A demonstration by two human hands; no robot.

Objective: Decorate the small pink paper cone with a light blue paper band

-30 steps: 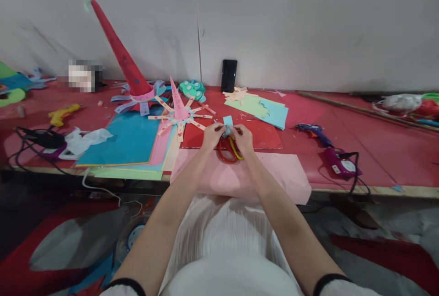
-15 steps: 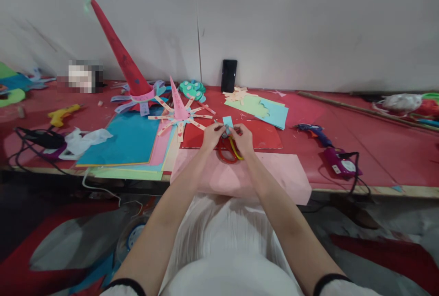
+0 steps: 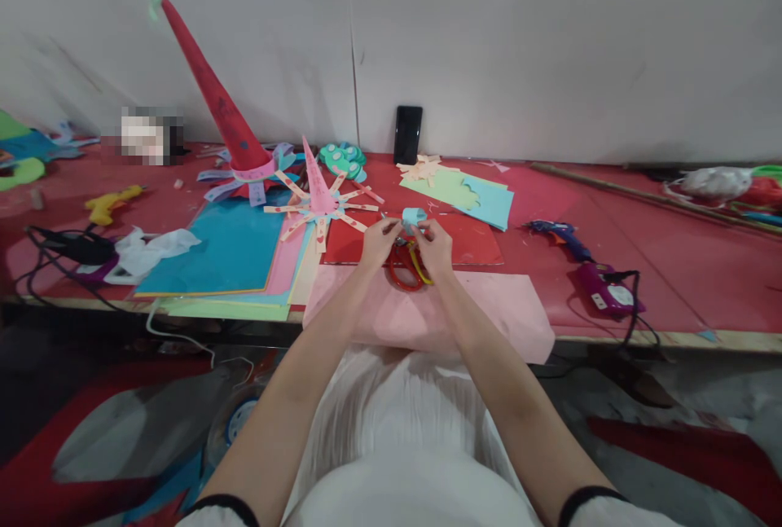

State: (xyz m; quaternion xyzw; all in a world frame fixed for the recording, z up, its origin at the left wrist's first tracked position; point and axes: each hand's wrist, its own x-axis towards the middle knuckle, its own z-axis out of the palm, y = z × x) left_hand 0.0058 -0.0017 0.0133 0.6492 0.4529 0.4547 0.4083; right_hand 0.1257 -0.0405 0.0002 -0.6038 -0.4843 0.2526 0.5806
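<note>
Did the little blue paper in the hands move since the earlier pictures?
Yes. Judged against the black phone, the blue paper has shifted slightly to the right, and its upper part now curls over.

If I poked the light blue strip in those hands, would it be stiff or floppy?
The light blue strip would probably bend easily, since it curves over at the fingertips of the left hand and right hand. It is likely light, being small and thin. Squeezed hard, it might crease, as it looks like paper.
</note>
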